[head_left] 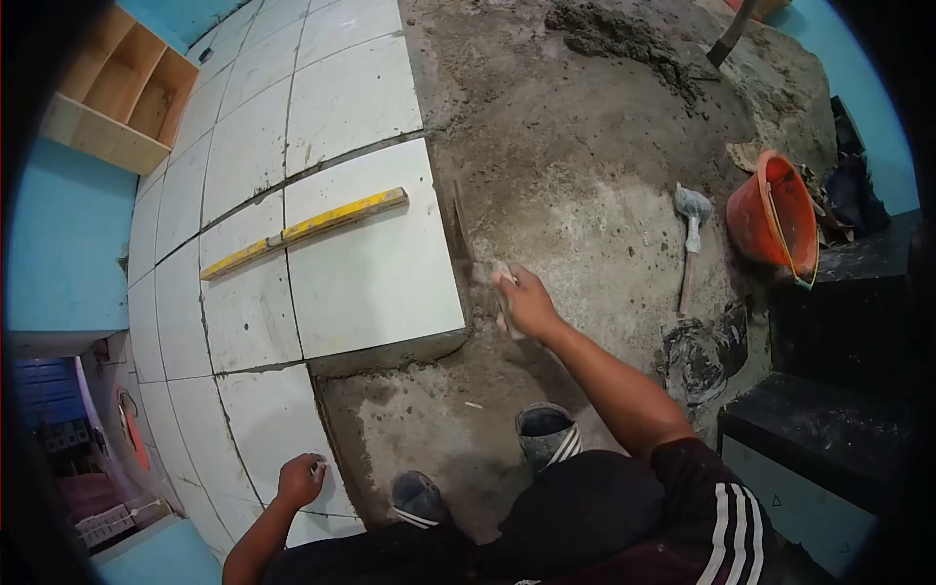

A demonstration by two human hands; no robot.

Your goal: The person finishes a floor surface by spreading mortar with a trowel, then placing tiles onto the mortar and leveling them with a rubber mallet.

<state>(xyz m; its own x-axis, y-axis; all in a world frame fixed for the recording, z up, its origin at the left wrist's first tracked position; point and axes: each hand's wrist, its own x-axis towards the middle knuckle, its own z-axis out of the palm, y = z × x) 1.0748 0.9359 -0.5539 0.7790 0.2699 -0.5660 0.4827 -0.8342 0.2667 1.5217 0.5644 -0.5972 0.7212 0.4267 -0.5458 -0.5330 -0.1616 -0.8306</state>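
My right hand (531, 304) is wrapped around the handle of a trowel (485, 273). Its thin blade, partly blurred, lies along the right edge of a large white tile (375, 244), where grey mortar shows. A yellow spirit level (327, 222) rests across this tile and the one to its left. At the lower left, my left hand (300, 481) is closed with its fingers curled, over a white tile (278, 429) near that tile's right edge. Something small and pale may be at its fingertips, but I cannot make it out.
Right of the tiles lies rough cement floor (595, 234) with a mortar heap (624, 39) at the back. A mallet (692, 219) with a wrapped head lies near an orange bucket (770, 210). Black steps (829, 419) stand at right, a wooden shelf (127, 78) at upper left.
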